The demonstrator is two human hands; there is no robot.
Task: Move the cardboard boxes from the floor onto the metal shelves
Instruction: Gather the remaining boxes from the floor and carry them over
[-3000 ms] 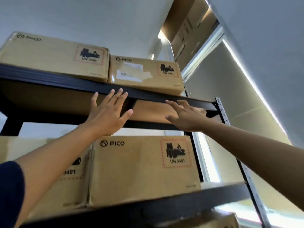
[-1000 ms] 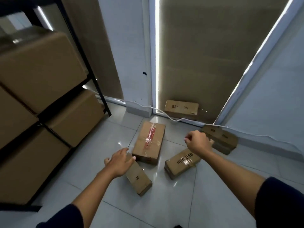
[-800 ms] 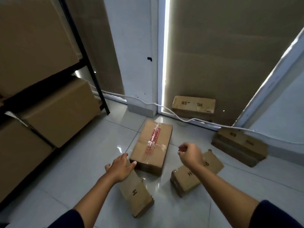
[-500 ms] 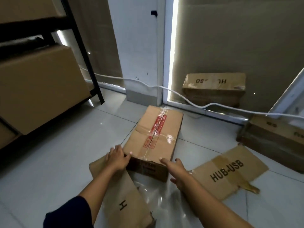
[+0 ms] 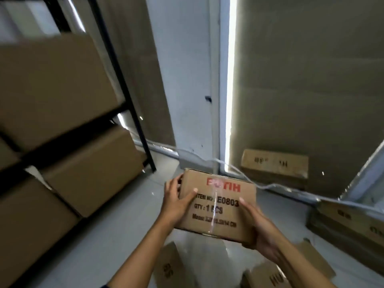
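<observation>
Both hands are grasping the printed cardboard box [image 5: 216, 206] at opposite ends, left hand [image 5: 176, 202] and right hand [image 5: 259, 231], carrying it level above the floor [image 5: 99, 242]; probably heading for the metal shelves [image 5: 124, 96].

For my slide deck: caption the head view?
Both hands lift a printed cardboard box beside loaded metal shelves.

Large cardboard boxes [image 5: 52, 88] fill the metal shelves [image 5: 116, 65]; smaller boxes [image 5: 274, 165] lie on the tiled floor [image 5: 99, 242].
</observation>
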